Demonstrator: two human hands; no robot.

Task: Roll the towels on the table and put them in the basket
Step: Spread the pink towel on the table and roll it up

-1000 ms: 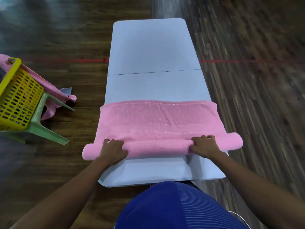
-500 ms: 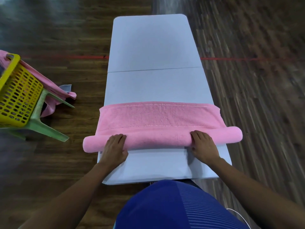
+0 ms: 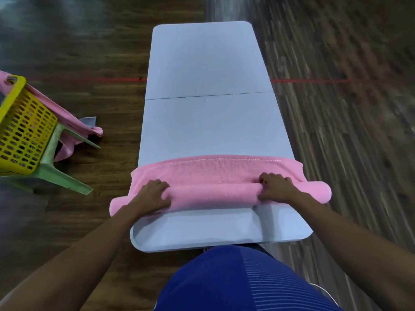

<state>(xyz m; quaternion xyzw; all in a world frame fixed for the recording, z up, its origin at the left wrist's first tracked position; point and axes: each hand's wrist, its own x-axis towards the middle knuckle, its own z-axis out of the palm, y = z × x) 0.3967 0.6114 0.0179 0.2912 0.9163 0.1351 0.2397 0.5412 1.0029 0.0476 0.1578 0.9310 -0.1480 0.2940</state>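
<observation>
- Across the near half of the table [image 3: 206,131] I see one pink towel [image 3: 213,194], partly rolled. Its rolled part lies crosswise, and both ends jut past the table's sides.
- Half a second ago both hands lay flat on the rolled part with fingers straight. Now the left hand [image 3: 152,194] and the right hand [image 3: 275,187] each curl their fingers over its far side, thumb on the near side, grasping it.
- Compared with that frame, the rolled part looks fatter and sits farther up the table. The flat strip beyond it is narrower, and more bare table shows on the near side.
- My count on the table: one towel, two hands on it.
- Off to the left, well apart from the table, one yellow basket [image 3: 22,131] rests on one green stool [image 3: 51,169].
- Pink cloth [image 3: 67,115] hangs from the basket's far rim towards the floor; I cannot tell whether it is one piece or several. One small grey cloth [image 3: 88,121] shows beside it.
- One red line [image 3: 314,81] crosses the wooden floor.
</observation>
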